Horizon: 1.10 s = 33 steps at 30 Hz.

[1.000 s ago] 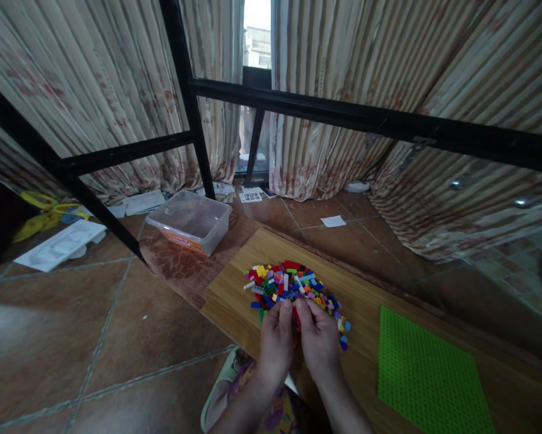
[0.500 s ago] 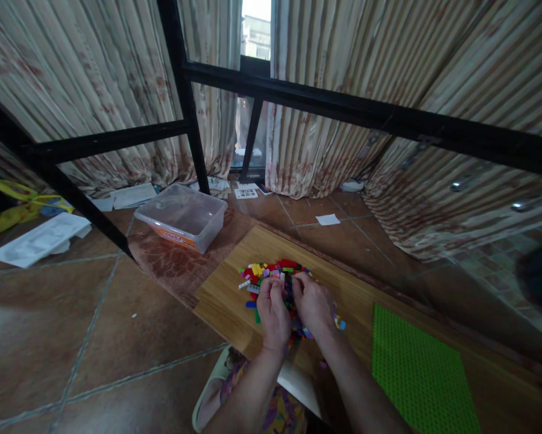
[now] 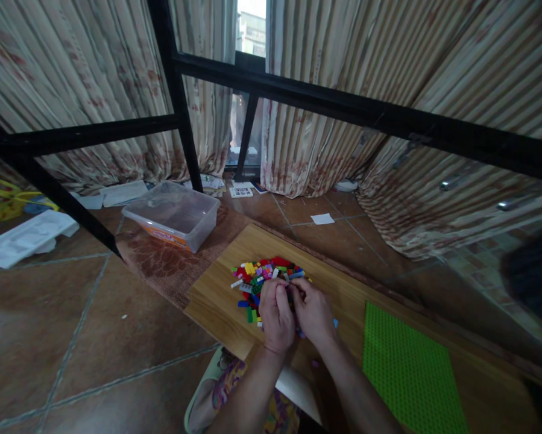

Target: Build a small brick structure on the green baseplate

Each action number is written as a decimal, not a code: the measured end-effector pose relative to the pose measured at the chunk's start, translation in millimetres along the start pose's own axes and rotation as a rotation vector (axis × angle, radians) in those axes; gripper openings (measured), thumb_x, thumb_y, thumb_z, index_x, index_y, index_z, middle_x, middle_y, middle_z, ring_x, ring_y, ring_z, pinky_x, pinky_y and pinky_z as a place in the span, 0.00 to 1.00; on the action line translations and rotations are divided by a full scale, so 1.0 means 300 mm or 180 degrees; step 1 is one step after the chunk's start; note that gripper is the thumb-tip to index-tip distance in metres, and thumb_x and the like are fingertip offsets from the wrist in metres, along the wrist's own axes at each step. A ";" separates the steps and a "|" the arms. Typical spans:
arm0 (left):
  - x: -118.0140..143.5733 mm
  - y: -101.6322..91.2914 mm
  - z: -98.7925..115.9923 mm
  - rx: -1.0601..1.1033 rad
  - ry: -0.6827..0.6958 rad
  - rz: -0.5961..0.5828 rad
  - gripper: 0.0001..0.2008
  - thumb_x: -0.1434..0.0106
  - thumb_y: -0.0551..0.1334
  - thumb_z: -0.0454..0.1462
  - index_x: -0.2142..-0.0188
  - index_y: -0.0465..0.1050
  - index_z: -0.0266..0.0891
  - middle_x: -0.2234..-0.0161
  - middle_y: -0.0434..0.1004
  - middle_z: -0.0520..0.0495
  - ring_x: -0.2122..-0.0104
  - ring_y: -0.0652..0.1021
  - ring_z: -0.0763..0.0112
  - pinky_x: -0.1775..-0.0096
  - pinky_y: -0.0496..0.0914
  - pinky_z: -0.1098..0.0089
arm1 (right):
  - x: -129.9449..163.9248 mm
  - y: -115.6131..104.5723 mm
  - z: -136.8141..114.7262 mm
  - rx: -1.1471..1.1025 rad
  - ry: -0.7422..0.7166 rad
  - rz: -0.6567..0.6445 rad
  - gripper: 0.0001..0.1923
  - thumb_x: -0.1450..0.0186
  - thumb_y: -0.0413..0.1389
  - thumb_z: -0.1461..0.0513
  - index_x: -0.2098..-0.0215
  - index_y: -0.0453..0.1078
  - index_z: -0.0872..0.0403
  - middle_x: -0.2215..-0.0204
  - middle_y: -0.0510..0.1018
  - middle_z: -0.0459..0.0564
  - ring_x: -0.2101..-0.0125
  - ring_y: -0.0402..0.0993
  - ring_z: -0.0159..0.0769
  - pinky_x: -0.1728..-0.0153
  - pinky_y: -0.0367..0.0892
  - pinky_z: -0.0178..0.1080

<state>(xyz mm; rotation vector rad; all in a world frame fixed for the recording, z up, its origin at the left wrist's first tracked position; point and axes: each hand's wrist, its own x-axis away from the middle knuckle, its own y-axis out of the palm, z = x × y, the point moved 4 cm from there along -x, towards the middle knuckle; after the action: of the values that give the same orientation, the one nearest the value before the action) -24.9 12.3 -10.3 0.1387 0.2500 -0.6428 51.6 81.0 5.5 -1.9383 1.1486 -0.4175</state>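
Note:
A heap of mixed toy building bricks lies on the wooden board, in red, yellow, blue, green, white and other colours. Over its near side, my left hand is closed, fingers curled and thumb up. Close beside it is my right hand, its fingers bent together in a pinch near my left fingertips. Whatever small piece either hand has is hidden by the fingers. To the right of my hands lies a green studded baseplate with nothing on it.
A clear plastic bin with an orange label stands on the brown cloth at the back left. Black metal frame bars cross ahead, before striped curtains. White moulded packaging and a white paper lie on the tiled floor.
My hands have come closer together, with the right fingers now near the left ones. More of the heap's left side shows. The whole view has shifted slightly.

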 end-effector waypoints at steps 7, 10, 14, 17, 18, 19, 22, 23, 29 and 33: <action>0.009 0.001 -0.002 -0.0479 0.0061 0.0018 0.15 0.30 0.47 0.39 0.66 0.70 0.41 0.68 0.72 0.45 0.64 0.71 0.64 0.57 0.63 0.64 | -0.029 -0.009 -0.010 -0.0057 -0.0044 -0.0045 0.13 0.34 0.47 0.60 0.61 0.74 0.52 0.67 0.81 0.50 0.69 0.76 0.36 0.67 0.65 0.35; 0.009 -0.010 -0.002 -0.0495 -0.0009 0.0087 0.14 0.30 0.48 0.39 0.63 0.72 0.41 0.66 0.73 0.45 0.62 0.71 0.63 0.57 0.63 0.64 | -0.088 -0.019 -0.039 -0.0052 -0.0219 0.0025 0.12 0.35 0.49 0.61 0.60 0.74 0.53 0.65 0.80 0.50 0.66 0.76 0.36 0.63 0.66 0.37; 0.003 -0.025 0.005 -0.0269 -0.0208 0.0157 0.16 0.30 0.47 0.42 0.62 0.72 0.42 0.64 0.74 0.44 0.62 0.72 0.63 0.58 0.64 0.65 | -0.194 0.001 -0.111 -0.0118 -0.0671 -0.0376 0.14 0.38 0.51 0.66 0.57 0.73 0.52 0.61 0.79 0.48 0.64 0.74 0.33 0.60 0.66 0.36; -0.002 -0.057 0.015 0.0121 -0.0367 0.0225 0.17 0.30 0.47 0.45 0.59 0.72 0.41 0.62 0.74 0.43 0.60 0.73 0.63 0.55 0.65 0.64 | -0.258 0.046 -0.165 -0.0067 -0.1083 -0.0878 0.17 0.40 0.52 0.69 0.54 0.73 0.52 0.57 0.77 0.48 0.65 0.73 0.32 0.60 0.66 0.35; -0.004 -0.077 0.020 0.0231 -0.0397 0.0266 0.17 0.30 0.48 0.46 0.58 0.71 0.41 0.62 0.74 0.43 0.60 0.73 0.62 0.55 0.65 0.64 | -0.273 0.066 -0.180 0.0002 -0.1233 -0.1047 0.18 0.40 0.53 0.70 0.53 0.72 0.52 0.56 0.77 0.48 0.63 0.73 0.32 0.59 0.65 0.35; -0.005 -0.102 0.023 0.0296 -0.0413 0.0319 0.17 0.30 0.48 0.47 0.58 0.72 0.41 0.63 0.75 0.43 0.60 0.74 0.62 0.54 0.66 0.64 | -0.283 0.087 -0.193 0.0109 -0.1384 -0.1204 0.19 0.41 0.54 0.71 0.53 0.72 0.52 0.55 0.76 0.48 0.61 0.73 0.33 0.58 0.64 0.36; -0.009 -0.200 0.019 0.0180 -0.0399 0.0466 0.16 0.32 0.51 0.47 0.59 0.72 0.41 0.64 0.75 0.45 0.61 0.74 0.63 0.55 0.66 0.65 | -0.297 0.148 -0.217 0.0569 -0.1779 -0.1519 0.19 0.43 0.57 0.71 0.54 0.73 0.51 0.56 0.77 0.48 0.55 0.70 0.36 0.53 0.61 0.37; -0.010 -0.234 0.011 0.0091 -0.0400 0.0514 0.16 0.32 0.52 0.47 0.58 0.72 0.41 0.64 0.75 0.45 0.61 0.74 0.63 0.55 0.66 0.65 | -0.298 0.164 -0.223 0.0709 -0.1871 -0.1560 0.19 0.43 0.58 0.71 0.54 0.73 0.50 0.57 0.77 0.48 0.55 0.70 0.37 0.53 0.60 0.38; -0.026 -0.346 -0.064 -0.0092 -0.0594 0.0727 0.15 0.33 0.53 0.47 0.58 0.72 0.41 0.63 0.75 0.45 0.61 0.75 0.64 0.56 0.67 0.66 | -0.297 0.208 -0.254 0.1083 -0.2167 -0.1609 0.14 0.41 0.60 0.67 0.58 0.75 0.49 0.62 0.79 0.49 0.58 0.69 0.40 0.58 0.61 0.38; -0.053 -0.345 -0.063 0.0019 -0.0731 0.0654 0.14 0.34 0.56 0.46 0.59 0.74 0.41 0.64 0.76 0.45 0.61 0.75 0.64 0.57 0.68 0.67 | -0.301 0.190 -0.265 0.0868 -0.2049 -0.1569 0.13 0.42 0.60 0.68 0.59 0.75 0.51 0.63 0.79 0.50 0.57 0.70 0.40 0.57 0.61 0.38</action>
<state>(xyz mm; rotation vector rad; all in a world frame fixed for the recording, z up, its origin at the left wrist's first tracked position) -103.6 -56.7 -29.4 0.0937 0.0117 -0.4502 -78.7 104.7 19.5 -1.8876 0.1887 -0.1623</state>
